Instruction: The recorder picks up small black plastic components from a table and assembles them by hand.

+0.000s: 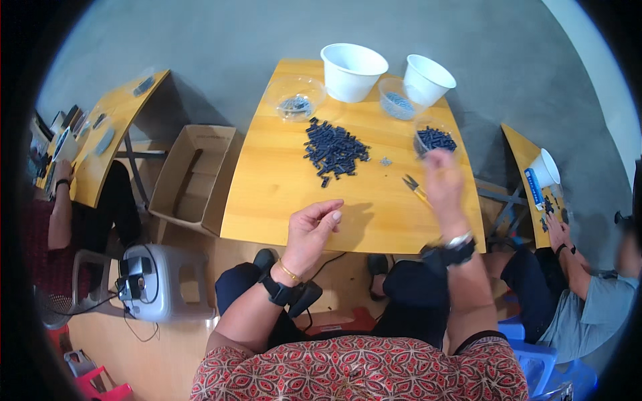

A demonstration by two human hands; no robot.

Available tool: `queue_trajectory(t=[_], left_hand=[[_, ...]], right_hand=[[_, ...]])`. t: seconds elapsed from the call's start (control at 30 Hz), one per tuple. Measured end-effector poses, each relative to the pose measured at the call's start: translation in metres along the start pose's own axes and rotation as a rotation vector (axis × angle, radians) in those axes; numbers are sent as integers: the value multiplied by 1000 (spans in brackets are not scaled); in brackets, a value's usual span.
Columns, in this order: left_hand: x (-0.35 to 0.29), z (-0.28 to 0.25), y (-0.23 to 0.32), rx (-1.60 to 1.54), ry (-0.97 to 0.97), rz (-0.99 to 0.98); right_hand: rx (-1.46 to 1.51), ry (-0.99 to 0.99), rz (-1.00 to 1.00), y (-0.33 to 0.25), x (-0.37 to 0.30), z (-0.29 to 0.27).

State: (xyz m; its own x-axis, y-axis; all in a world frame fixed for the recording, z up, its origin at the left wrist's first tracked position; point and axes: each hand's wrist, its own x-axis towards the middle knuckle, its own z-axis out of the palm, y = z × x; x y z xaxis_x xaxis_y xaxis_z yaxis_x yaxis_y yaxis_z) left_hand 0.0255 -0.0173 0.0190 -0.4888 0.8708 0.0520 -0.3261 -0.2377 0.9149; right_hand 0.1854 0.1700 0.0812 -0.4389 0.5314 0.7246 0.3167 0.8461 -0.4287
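My left hand point(311, 234) hovers above the table's near edge, thumb and fingers drawn together. Whatever lies between its fingertips, if anything, is too small to make out. Smeared by motion, my right hand point(444, 184) is over the table's right side, just below a clear bowl point(436, 140) of small black parts. Beside it lies a pair of snips point(413, 186) with yellow handles, partly hidden by the hand. A heap of small black plastic pieces point(334, 148) covers the middle of the table, with a few tiny silvery bits point(386, 162) to its right.
Two white tubs point(352, 73) point(428, 81) stand at the table's back. Clear bowls of small metal parts point(296, 104) point(398, 105) sit before them. A cardboard box point(194, 177) and a grey stool point(164, 281) are on the left. Other people work at tables on both sides.
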Motion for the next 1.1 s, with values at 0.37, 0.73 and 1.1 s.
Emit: queue_trajectory(t=[0.37, 0.73, 1.1], left_hand=[[3, -13, -12, 285, -76, 104], [2, -18, -4, 328, -80, 52], [5, -18, -12, 336, 61, 126]], right_hand=[[156, -404, 92, 6, -2, 57], [-25, -580, -104, -9, -6, 96], [110, -559, -33, -15, -19, 93]])
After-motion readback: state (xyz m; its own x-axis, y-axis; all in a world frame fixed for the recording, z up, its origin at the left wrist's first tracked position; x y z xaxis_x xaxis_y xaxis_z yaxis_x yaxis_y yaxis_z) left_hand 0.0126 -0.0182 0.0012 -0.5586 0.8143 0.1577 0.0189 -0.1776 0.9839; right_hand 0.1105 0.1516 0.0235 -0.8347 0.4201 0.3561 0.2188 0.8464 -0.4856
